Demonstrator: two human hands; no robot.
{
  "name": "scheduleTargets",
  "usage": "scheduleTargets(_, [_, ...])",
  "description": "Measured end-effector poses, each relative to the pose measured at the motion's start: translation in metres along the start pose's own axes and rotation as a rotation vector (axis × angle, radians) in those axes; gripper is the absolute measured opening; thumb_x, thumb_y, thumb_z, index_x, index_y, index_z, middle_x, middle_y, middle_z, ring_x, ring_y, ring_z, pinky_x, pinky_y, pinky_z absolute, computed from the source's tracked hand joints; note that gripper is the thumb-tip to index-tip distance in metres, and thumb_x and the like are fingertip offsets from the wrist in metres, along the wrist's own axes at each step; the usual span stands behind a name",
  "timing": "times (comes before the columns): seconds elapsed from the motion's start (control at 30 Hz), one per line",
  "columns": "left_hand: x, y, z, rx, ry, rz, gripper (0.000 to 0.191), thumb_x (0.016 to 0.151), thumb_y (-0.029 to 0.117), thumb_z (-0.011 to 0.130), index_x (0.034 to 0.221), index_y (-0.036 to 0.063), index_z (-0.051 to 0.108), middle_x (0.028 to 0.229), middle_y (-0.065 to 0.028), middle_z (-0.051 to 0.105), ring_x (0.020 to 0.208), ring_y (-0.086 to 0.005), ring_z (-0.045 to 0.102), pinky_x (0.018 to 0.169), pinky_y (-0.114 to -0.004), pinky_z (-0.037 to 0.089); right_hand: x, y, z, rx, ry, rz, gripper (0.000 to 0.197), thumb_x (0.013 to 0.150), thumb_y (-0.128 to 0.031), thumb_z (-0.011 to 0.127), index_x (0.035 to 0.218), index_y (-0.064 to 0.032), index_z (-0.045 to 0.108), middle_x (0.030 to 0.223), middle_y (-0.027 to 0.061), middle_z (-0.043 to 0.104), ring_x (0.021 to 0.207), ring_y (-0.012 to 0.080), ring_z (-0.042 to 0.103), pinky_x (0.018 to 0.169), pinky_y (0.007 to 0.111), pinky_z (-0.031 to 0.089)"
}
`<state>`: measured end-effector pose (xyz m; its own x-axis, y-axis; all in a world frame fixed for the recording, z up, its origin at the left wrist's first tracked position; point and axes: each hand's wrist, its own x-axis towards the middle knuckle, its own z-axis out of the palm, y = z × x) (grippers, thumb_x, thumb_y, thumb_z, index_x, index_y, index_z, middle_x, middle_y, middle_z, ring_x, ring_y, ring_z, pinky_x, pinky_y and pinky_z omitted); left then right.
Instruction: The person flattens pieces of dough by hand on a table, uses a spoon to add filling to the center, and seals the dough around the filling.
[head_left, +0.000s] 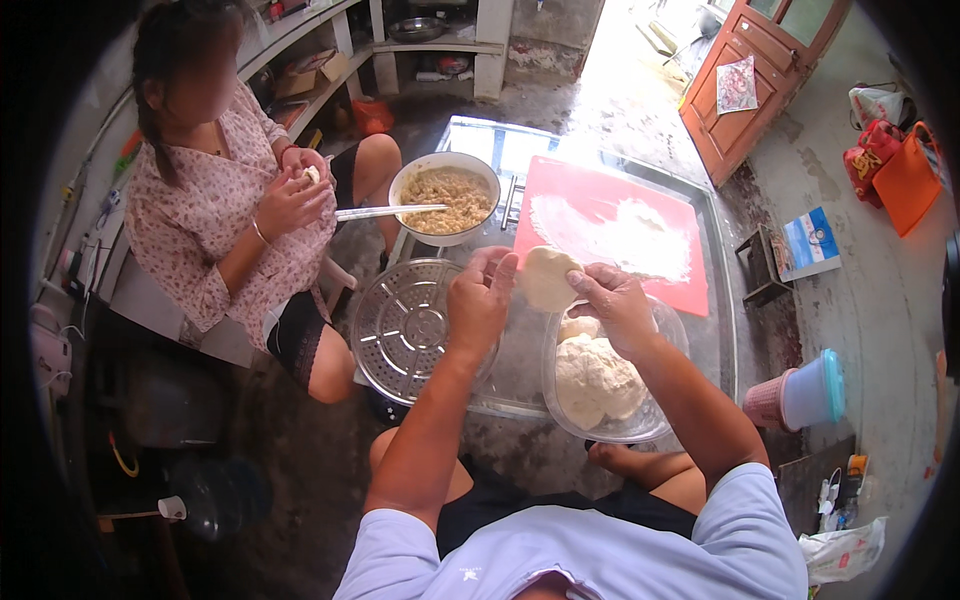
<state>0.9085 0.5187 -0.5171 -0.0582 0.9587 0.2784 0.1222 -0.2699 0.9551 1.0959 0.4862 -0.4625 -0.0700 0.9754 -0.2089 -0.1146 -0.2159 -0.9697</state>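
Observation:
My right hand (616, 304) pinches a thin round of dough (549, 279) by its right edge, thumb on top. Just left of the round, my left hand (481, 296) is raised with thumb and fingers apart and nothing in them. Below my right hand stands a clear plastic basin (670, 420) holding a large lump of dough (596, 382). A perforated metal steamer tray (390, 330) lies left of my left forearm. Beyond the hands, a pink mat (694, 289) is dusted with white flour (637, 236).
An enamel bowl of filling (444, 199), with white chopsticks (390, 212) across its rim, stands at the glass table's (517, 375) far left. A seated person (217, 202) at left holds a small piece of dough (311, 174). Lidded bucket (814, 390) and low stool (763, 262) stand right.

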Motion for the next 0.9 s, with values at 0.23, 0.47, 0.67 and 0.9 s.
scheduleTargets(0.23, [-0.016,0.007,0.007,-0.904,-0.407,-0.758,0.049,0.098,0.043,0.048,0.117,-0.0019,0.054,0.108,-0.0114,0.065,0.095,-0.0187,0.065,0.081,-0.032,0.053,-0.007,0.000,0.021,-1.295,-0.043,-0.882,0.015,0.079,-0.013,0.073,0.094,-0.0131,0.069,0.096,0.0020,0.064,0.090,0.0199,0.062,0.074,0.035,0.054])
scheduleTargets(0.47, [-0.009,0.013,0.009,-0.949,-0.315,-0.513,0.036,0.101,0.027,0.046,0.123,-0.0010,0.051,0.117,-0.0095,0.061,0.103,-0.0184,0.062,0.089,-0.031,0.054,0.005,-0.002,0.006,-0.589,0.146,-0.448,0.036,0.086,-0.025,0.070,0.110,-0.0007,0.061,0.099,0.0099,0.066,0.085,0.0178,0.064,0.072,0.030,0.054])
scheduleTargets(0.67, [-0.014,0.008,0.009,-0.753,-0.337,-0.394,0.035,0.099,0.028,0.049,0.122,0.0015,0.053,0.110,-0.0065,0.063,0.097,-0.0141,0.063,0.081,-0.029,0.056,0.007,-0.002,0.008,-0.196,-0.133,0.081,0.036,0.086,-0.024,0.071,0.109,0.0035,0.063,0.093,0.0101,0.066,0.078,0.0147,0.065,0.066,0.027,0.056])
scheduleTargets(0.9, [-0.015,0.003,0.006,-0.253,-0.174,-0.169,0.035,0.095,0.034,0.058,0.103,-0.0005,0.064,0.089,-0.0051,0.066,0.076,-0.0093,0.062,0.064,-0.025,0.053,0.006,0.010,0.008,-0.291,-0.068,-0.078,0.023,0.086,-0.016,0.070,0.096,0.0032,0.066,0.087,0.0095,0.068,0.071,0.0121,0.064,0.062,0.025,0.056])
